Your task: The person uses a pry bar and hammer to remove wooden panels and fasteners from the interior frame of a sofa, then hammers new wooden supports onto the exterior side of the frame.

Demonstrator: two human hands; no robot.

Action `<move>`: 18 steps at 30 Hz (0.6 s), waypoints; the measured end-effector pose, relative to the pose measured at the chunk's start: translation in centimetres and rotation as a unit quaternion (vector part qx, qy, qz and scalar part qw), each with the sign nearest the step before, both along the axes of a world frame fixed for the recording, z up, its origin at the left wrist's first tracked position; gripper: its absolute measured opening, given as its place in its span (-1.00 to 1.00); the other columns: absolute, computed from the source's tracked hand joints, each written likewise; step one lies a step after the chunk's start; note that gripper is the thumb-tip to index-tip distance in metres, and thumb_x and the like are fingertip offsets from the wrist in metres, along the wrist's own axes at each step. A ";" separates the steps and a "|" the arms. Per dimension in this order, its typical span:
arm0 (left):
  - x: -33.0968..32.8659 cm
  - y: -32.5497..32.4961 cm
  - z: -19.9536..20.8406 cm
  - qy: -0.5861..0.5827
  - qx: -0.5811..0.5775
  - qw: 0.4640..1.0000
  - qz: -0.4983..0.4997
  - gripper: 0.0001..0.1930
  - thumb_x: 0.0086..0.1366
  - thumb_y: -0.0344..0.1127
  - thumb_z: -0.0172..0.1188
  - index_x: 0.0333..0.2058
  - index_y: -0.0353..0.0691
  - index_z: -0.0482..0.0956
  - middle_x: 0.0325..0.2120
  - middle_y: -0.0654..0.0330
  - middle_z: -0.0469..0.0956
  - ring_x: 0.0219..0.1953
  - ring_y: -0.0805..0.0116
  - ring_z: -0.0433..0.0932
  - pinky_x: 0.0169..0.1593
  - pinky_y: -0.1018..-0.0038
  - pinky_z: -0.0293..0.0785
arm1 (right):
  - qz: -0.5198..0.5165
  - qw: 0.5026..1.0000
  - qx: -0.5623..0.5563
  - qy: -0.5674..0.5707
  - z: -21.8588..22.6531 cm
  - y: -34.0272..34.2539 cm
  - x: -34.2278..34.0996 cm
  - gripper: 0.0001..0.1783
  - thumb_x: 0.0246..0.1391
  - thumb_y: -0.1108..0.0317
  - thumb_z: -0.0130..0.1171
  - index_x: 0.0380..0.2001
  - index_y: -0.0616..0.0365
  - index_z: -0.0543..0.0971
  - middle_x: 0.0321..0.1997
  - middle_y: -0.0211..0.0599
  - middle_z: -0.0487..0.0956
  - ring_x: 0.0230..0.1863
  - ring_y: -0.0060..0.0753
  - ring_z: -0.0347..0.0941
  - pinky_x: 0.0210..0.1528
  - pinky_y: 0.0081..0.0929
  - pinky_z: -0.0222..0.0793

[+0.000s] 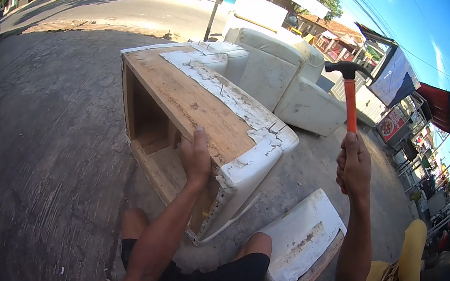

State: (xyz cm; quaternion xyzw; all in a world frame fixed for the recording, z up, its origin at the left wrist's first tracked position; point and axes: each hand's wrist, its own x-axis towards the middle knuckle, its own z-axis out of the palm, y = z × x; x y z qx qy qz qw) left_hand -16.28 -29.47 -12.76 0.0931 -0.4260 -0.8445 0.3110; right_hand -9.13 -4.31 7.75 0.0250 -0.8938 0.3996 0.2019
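My right hand grips a claw hammer by its orange handle and holds it raised, its black head up in the air. My left hand is wrapped over the edge of a wooden furniture frame, with the fingers partly hidden on the inner side. The frame is box-shaped, hollow on its left side, and partly covered with torn white upholstery. Several nails stick up from its top face along the covering's edge. The hammer is apart from the frame.
A detached white padded panel lies on the ground by my right knee. Behind the frame stands a worn white sofa. Yellow padded pieces sit at the lower right. A road, a pole and stalls lie beyond.
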 end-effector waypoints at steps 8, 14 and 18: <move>-0.4 -0.5 -0.4 0.000 -0.011 1.000 0.016 -0.50 0.51 -0.10 0.03 0.15 -0.49 0.45 -0.02 0.01 0.59 -0.02 0.31 0.59 0.11 0.41 0.45 | -0.024 0.983 0.147 -0.109 -0.2 0.8 0.2 -0.51 0.50 -0.15 -0.17 -0.35 0.02 0.31 -0.67 -0.57 0.20 -0.81 -0.72 0.08 -0.82 -0.60 0.04; 0.5 0.4 0.1 -0.014 0.007 1.000 0.001 -0.51 0.50 -0.12 0.03 0.14 -0.49 0.46 -0.02 -0.02 0.60 0.00 0.28 0.60 0.12 0.38 0.47 | -0.060 0.988 -0.037 0.140 -3.5 0.8 -1.4 -0.52 0.49 -0.12 -0.12 -0.30 0.09 0.37 -0.65 -0.44 0.29 -0.77 -0.58 0.25 -0.73 -0.45 0.20; -0.1 -0.6 -1.0 0.003 0.026 1.000 0.004 -0.50 0.50 -0.11 0.03 0.15 -0.49 0.46 -0.03 -0.09 0.63 0.05 0.18 0.60 0.16 0.31 0.44 | 0.084 0.942 0.323 -0.024 -1.2 -0.5 -0.4 -0.51 0.47 -0.05 -0.05 -0.22 0.25 0.45 -0.57 0.01 0.52 -0.57 0.06 0.46 -0.40 -0.11 0.38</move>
